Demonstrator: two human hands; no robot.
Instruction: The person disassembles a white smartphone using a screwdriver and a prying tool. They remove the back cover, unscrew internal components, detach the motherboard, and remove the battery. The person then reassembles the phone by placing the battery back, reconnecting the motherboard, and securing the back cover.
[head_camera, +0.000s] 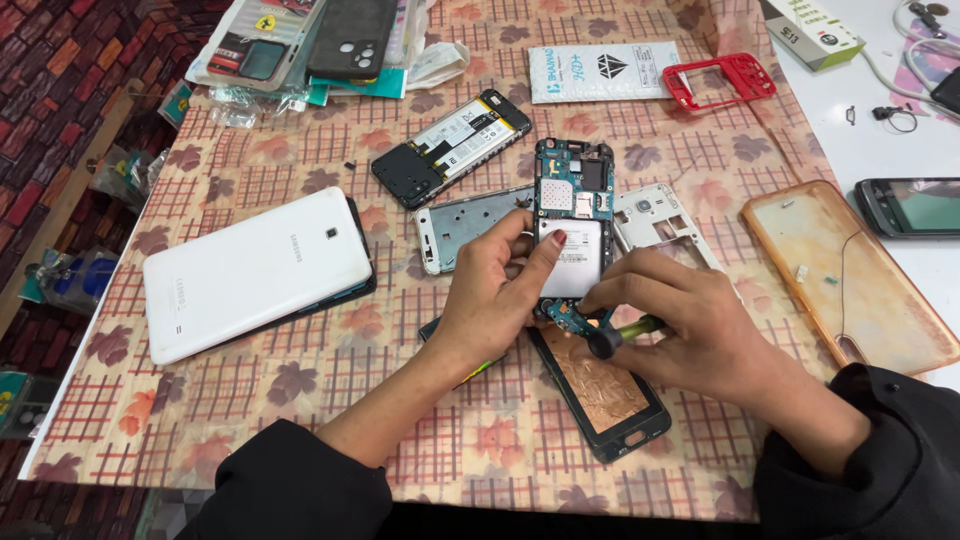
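An opened phone (573, 215) lies at the table's middle, its blue circuit board and white battery exposed. My left hand (495, 290) grips its lower left side, thumb on the battery. My right hand (675, 325) holds a screwdriver (620, 335) with a green shaft and black cap, its tip at the small board near the phone's bottom edge. Below lies a black phone frame with a copper-coloured inside (600, 385).
A white tablet (255, 270) lies face down at left. Behind are another opened phone (450, 148), a metal frame (465, 225), a white frame (660, 220), a red frame (720, 80), a white packet (600, 72). At right, a clear orange case (850, 275) and black phone (910, 205).
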